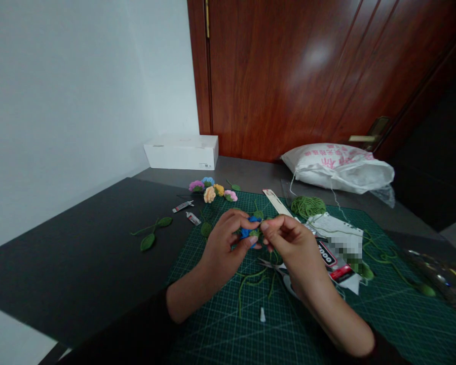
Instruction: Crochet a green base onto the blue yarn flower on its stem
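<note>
Thumb and fingers of my left hand (225, 242) grip a small blue crocheted flower (245, 233) with a green base, held above the green cutting mat (213, 314). My right hand (294, 243) is closed in a pinch right beside the flower's green part; what sits between the fingertips is too small to make out. Green yarn strands (247, 286) trail on the mat under the hands. Scissors (285, 276) lie below my right hand with their blades apart, the handles partly hidden by that hand. A small white cap (262, 315) rests nearer to me.
Several finished crocheted flowers (210, 194) lie beyond my left hand, near two glue tubes (193, 218) and a green leaf stem (148, 242). To the right are a green yarn ball (308, 206), packaging (336, 263) and a ruler (276, 203). A white box (182, 153) and white bag (338, 167) stand behind.
</note>
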The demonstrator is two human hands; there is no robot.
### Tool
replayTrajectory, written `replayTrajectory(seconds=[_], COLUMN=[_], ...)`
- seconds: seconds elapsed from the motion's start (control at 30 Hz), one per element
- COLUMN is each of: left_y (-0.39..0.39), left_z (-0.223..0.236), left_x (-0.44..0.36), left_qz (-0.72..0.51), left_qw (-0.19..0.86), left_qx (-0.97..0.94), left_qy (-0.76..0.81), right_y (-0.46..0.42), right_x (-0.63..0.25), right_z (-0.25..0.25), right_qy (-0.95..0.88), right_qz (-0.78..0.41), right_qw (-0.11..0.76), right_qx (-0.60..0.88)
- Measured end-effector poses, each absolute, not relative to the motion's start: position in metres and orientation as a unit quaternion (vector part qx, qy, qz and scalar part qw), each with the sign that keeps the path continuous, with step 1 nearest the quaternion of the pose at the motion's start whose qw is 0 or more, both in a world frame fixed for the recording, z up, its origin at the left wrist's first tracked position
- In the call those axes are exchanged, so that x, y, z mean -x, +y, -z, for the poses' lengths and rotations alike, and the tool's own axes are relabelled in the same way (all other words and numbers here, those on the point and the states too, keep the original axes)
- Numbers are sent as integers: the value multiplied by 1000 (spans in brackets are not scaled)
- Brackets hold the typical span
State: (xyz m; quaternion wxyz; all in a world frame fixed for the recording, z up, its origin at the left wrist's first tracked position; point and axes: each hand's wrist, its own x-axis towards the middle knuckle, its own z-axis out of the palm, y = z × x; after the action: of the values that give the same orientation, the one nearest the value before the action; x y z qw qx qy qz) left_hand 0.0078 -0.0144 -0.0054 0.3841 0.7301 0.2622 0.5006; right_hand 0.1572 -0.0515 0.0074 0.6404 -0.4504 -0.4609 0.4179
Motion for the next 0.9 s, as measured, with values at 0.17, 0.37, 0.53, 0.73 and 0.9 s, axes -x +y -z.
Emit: replayTrajectory(seconds=[0.17, 0.37, 0.53, 0.73, 0.9], left_y=[-14, -15, -15, -14, -15], left_z=[5, 4, 4, 4, 4], left_x=[-8, -7, -7, -7, -6], left_qz=[-503, -503, -507, -509, -514], left_qw=[391, 369, 357, 346, 343], left_qx=[-728, -736, -742, -746, -746], left_qy=[253, 261, 256, 254, 248], right_y=[-52, -52, -51, -53, -53], right_x=[-158, -159, -159, -159, -160], right_z=[-8, -10, -10, -14, -16], right_qy=[-466, -483, -480, -482, -481], right_qz=[-415, -405, -406, -410, -419], right_qw=[637, 630, 627, 619, 619], right_qx=[453, 453, 460, 465, 458])
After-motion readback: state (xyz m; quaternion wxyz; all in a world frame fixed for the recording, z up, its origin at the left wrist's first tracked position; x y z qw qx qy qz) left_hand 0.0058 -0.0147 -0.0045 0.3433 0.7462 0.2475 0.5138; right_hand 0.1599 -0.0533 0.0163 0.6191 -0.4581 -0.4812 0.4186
